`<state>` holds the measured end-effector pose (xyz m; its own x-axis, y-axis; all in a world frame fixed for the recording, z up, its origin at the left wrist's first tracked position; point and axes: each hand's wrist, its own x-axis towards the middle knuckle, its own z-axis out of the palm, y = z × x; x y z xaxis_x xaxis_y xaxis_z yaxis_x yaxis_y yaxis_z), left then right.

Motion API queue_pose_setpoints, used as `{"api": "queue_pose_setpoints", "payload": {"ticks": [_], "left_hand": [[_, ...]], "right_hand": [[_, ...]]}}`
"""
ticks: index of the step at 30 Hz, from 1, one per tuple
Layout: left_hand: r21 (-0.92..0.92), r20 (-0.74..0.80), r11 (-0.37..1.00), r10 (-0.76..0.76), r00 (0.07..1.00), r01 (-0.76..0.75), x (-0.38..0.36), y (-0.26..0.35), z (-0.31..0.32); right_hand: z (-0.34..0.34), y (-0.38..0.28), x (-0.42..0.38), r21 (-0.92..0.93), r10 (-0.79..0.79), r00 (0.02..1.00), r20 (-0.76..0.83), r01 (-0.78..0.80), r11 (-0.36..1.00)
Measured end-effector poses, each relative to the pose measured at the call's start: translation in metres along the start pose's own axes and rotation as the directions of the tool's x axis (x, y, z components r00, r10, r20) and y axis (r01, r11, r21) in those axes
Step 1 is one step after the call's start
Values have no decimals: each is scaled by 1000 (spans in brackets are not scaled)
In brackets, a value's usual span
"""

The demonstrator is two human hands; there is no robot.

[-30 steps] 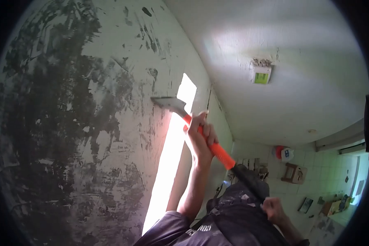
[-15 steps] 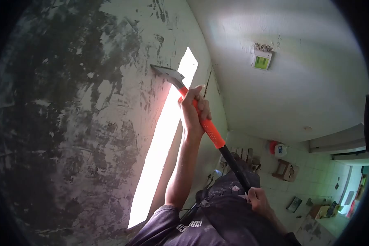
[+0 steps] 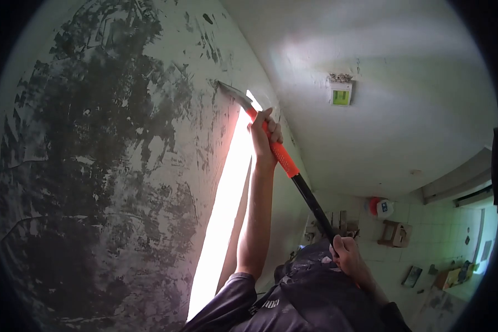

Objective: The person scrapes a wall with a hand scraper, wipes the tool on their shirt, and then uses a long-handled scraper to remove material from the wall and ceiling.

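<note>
A long-handled scraper (image 3: 286, 160) with an orange grip and a black lower shaft runs diagonally across the view. My left hand (image 3: 265, 133) is wrapped round the orange grip, close below the metal head. Lower down, my right hand (image 3: 347, 255) grips the black shaft near its end, which the hand hides. The scraper's blade (image 3: 231, 93) meets the wall (image 3: 166, 110), whose surface is patchy, with dark grey areas and remains of a pale coating. Beside the blade, a bright strip of light (image 3: 221, 221) slants down the wall.
A white box with a green label (image 3: 341, 97) is fixed to the pale surface at upper right. Across the tiled floor (image 3: 426, 227) stand a red and white bucket (image 3: 383, 207), a wooden stool (image 3: 395, 233) and a cardboard box (image 3: 454, 278). A dark flat object (image 3: 411, 276) lies near them.
The blade sits slightly farther right and higher in the view, still at the wall. Both hands keep their grip on the scraper, and the camera view has shifted a little.
</note>
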<state>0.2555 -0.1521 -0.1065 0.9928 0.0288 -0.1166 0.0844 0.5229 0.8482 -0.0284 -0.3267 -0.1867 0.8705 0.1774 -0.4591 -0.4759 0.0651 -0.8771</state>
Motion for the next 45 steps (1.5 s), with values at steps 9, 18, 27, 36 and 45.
{"api": "queue_pose_setpoints", "payload": {"ticks": [9, 18, 27, 36, 45], "left_hand": [[48, 35, 999, 10, 999, -12, -5, 8, 5], [-32, -2, 997, 73, 997, -73, 34, 16, 41], [-9, -13, 997, 74, 997, -75, -7, 14, 26], [-16, 60, 994, 105, 993, -105, 63, 24, 58], [22, -7, 999, 27, 1000, -26, 17, 21, 38]], "right_hand": [[-10, 1, 5, -150, -56, 998, 13, 58, 987], [-27, -45, 25, -49, -8, 1000, 30, 9, 999], [-38, -21, 1, -163, -44, 998, 55, 52, 985], [-38, -66, 39, -39, 47, 998, 32, -45, 998], [-39, -55, 11, -176, 36, 995, 89, -20, 984]]}}
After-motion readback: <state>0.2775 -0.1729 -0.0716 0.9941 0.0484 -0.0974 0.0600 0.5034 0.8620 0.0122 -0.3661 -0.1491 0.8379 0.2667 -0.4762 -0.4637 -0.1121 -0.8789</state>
